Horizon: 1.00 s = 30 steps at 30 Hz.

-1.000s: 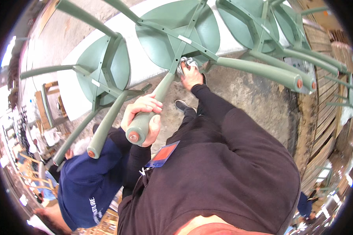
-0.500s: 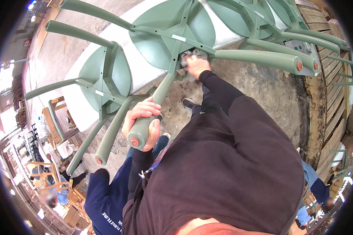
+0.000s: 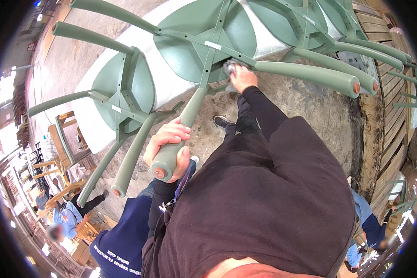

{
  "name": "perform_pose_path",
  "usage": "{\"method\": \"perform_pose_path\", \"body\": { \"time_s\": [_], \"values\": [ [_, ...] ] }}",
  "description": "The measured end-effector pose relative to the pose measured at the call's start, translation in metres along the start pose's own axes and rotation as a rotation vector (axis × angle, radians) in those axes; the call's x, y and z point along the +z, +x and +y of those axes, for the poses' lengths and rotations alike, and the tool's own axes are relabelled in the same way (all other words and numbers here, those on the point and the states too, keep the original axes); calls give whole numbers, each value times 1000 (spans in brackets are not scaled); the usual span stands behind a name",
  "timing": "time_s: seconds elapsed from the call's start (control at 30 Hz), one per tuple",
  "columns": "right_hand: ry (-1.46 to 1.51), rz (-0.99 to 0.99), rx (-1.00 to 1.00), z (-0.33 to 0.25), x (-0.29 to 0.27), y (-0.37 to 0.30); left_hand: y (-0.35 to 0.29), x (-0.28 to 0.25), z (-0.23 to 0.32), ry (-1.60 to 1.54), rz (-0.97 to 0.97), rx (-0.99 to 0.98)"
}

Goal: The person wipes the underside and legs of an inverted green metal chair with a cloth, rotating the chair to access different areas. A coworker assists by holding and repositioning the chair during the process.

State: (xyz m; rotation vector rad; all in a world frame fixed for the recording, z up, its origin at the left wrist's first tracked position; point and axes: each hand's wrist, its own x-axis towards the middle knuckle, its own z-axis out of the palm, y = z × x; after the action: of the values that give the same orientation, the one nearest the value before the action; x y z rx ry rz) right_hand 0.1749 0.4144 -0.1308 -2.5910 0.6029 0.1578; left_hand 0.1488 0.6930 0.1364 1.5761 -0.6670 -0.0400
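An upturned green chair (image 3: 178, 53) lies seat-down on a white padded surface, its legs pointing toward me. My left hand (image 3: 167, 141) is wrapped round the near end of one leg (image 3: 192, 107), behind its brown-orange tip. A crumpled grey cloth (image 3: 230, 67) is bunched in the closed fingers of my right hand (image 3: 243, 79). That hand is at the seat's near edge, beside the end of a cross brace (image 3: 240, 56) where another leg begins. The hand partly hides the cloth.
A smaller-looking upturned green chair (image 3: 141, 88) lies to the left; more green chairs (image 3: 282, 28) lie to the right. One person in dark blue (image 3: 125, 231) is close at my left; another (image 3: 373, 227) is at the far right. Wooden slats (image 3: 387, 92) line the right side.
My right hand has shifted a little to the right with the cloth, toward the outer leg. My left hand keeps its hold. The person at my left has moved slightly.
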Motion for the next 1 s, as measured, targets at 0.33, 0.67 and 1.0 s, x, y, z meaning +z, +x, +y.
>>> {"method": "perform_pose_path", "body": {
  "time_s": [0.33,0.67,1.0],
  "values": [
    [50,53,-217,-50,37,-16,4,5,-6,-24,11,21],
    [345,311,229,-25,13,-13,0,0,-11,-26,9,48],
    [594,-201,-262,-93,-66,41,0,1,-10,38,92,66]
  ]
}}
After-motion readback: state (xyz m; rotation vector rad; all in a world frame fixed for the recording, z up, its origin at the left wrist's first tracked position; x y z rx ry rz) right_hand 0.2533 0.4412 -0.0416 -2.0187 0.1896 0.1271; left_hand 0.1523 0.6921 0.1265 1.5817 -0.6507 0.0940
